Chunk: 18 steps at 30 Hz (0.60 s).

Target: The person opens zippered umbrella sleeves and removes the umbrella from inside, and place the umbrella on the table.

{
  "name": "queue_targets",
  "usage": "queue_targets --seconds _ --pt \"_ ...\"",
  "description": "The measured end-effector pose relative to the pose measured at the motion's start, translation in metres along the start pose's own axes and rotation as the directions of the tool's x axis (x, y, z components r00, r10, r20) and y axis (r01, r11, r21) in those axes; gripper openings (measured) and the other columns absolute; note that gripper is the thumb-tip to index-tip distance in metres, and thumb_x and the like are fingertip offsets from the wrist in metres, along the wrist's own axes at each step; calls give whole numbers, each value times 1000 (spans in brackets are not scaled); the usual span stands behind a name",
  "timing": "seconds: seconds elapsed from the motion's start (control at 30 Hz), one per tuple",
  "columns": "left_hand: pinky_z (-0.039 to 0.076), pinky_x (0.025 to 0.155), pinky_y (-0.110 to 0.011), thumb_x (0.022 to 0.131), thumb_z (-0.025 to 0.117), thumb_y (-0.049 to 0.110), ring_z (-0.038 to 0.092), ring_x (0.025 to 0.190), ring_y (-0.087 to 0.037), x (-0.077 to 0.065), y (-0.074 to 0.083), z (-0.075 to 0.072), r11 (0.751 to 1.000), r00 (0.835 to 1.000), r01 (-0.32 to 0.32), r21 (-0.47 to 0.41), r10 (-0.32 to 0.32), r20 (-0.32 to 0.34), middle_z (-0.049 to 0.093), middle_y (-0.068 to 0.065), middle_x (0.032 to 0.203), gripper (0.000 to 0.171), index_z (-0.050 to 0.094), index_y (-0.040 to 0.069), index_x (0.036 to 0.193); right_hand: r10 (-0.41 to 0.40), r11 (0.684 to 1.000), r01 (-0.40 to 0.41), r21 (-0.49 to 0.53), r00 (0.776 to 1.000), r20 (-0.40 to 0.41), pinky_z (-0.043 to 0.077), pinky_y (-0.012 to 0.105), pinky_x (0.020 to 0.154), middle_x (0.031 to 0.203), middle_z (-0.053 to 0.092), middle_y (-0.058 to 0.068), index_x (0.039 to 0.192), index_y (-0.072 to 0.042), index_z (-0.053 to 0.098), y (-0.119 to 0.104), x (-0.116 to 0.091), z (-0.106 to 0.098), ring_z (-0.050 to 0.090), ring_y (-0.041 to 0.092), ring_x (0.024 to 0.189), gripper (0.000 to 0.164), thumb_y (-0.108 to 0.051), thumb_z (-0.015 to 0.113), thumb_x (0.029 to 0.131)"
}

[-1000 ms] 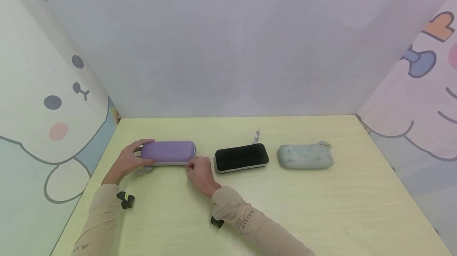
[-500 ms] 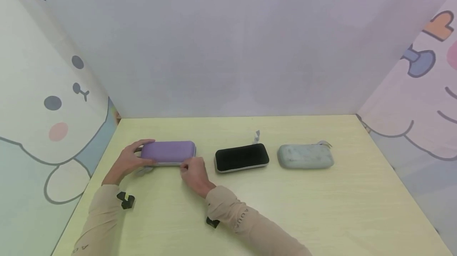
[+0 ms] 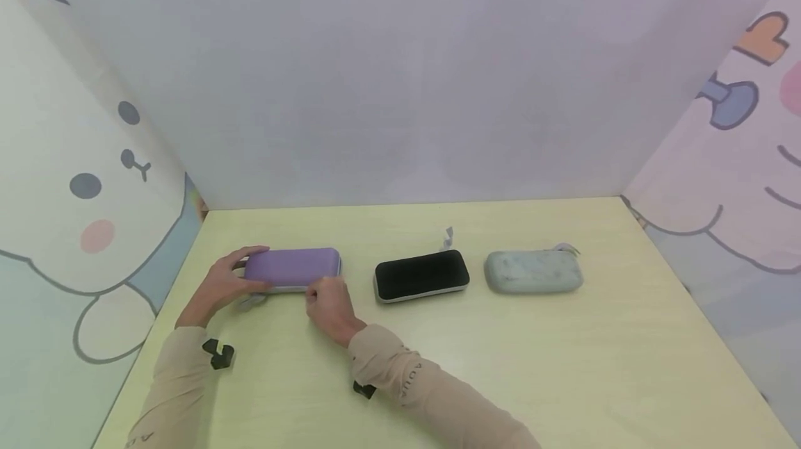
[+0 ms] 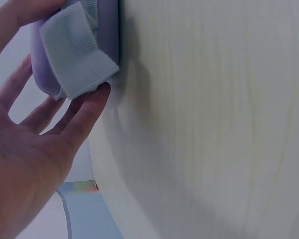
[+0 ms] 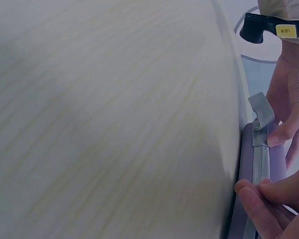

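A purple hard-shell pencil case (image 3: 292, 265) lies at the left of the table. My left hand (image 3: 227, 280) grips its left end, thumb at the near side and fingers at the far side. A pale grey ribbed fabric tab (image 4: 77, 55) sticks out at that end, beside the fingers in the left wrist view. My right hand (image 3: 329, 303) is at the case's near side, right of the middle. In the right wrist view its thumb and fingers pinch at the grey zipper (image 5: 257, 157) that runs along the side; the pull itself is hidden between them.
Right of the purple case lies a black pencil case (image 3: 422, 276) with a light rim and a fabric tab behind it. Farther right is a grey-green marbled pencil case (image 3: 534, 272). The pale wooden table (image 3: 613, 358) meets printed cloth walls at the back and sides.
My right hand has slid left along the near side of the purple case, still pinching at the zipper. The left hand keeps its grip and the case stays in place.
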<state>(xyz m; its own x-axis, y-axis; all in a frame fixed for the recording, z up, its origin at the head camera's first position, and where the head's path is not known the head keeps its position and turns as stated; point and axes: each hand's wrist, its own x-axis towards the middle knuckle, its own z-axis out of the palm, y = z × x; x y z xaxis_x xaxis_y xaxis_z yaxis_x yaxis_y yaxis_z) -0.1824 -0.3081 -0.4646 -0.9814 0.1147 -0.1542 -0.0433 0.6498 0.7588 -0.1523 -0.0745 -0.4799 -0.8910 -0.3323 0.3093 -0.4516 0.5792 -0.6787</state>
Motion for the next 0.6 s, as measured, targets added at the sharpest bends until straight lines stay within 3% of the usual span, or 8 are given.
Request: queue_targets --seconds 0.27,0.6 --pt "35 94 -62 72 81 37 31 129 -49 0 1 1 1000 1000 10 3 -10 9 28 -25 148 81 44 15 140 -47 998 46 -53 999 -9 16 13 42 47 19 -11 45 -16 29 -2 2 7 14 -1 45 47 13 57 68" --pt "37 92 -62 71 81 40 33 128 -49 -1 4 -1 999 1000 10 33 -10 11 29 -25 147 83 43 15 141 -55 993 62 -105 997 59 22 12 42 46 32 -11 46 -12 46 -10 8 11 22 -1 44 39 10 62 73"
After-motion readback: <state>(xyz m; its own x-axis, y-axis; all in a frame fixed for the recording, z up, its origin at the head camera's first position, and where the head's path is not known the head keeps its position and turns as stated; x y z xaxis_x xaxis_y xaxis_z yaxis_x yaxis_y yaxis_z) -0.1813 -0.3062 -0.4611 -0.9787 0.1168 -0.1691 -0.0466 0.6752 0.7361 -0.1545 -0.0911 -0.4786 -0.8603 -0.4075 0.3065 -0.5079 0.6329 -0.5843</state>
